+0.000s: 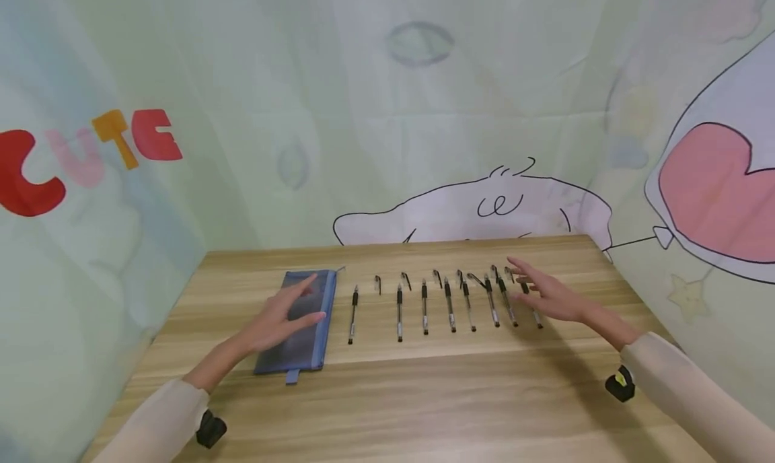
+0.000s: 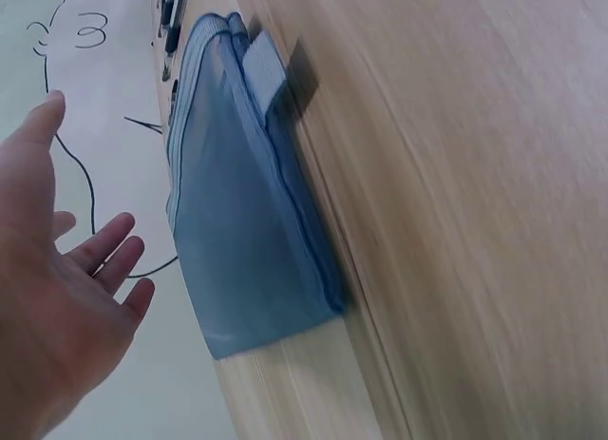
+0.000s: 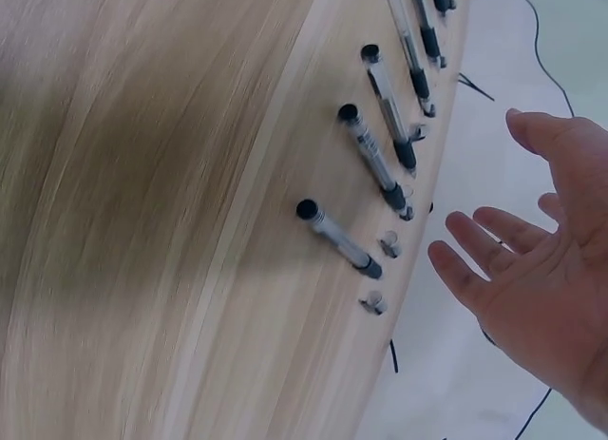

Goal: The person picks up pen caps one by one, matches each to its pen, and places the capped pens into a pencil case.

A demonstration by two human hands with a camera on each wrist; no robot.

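Observation:
My left hand [image 1: 280, 323] hovers over a blue zippered mesh pouch [image 1: 301, 340], fingers spread and holding nothing. The left wrist view shows the pouch [image 2: 242, 212] lying flat on the table, apart from the hand [image 2: 66, 269]. To its right, several uncapped clear pens [image 1: 399, 313] with black grips lie in a row, tips pointing away from me. Small black pen caps [image 1: 406, 280] lie just beyond the tips. Above the row's right end is my right hand [image 1: 552, 297], fingers extended, partly hiding the last pen [image 1: 538, 317]. In the right wrist view that hand [image 3: 541, 259] is likewise bare.
The wooden table [image 1: 424, 409] ends at a patterned cloth backdrop [image 1: 375, 126] at the back. Cloth also hangs along both sides. Black wrist cameras [image 1: 210, 429] sit at both sleeves. A zipper pull [image 1: 341, 269] sticks out from the pouch's far corner.

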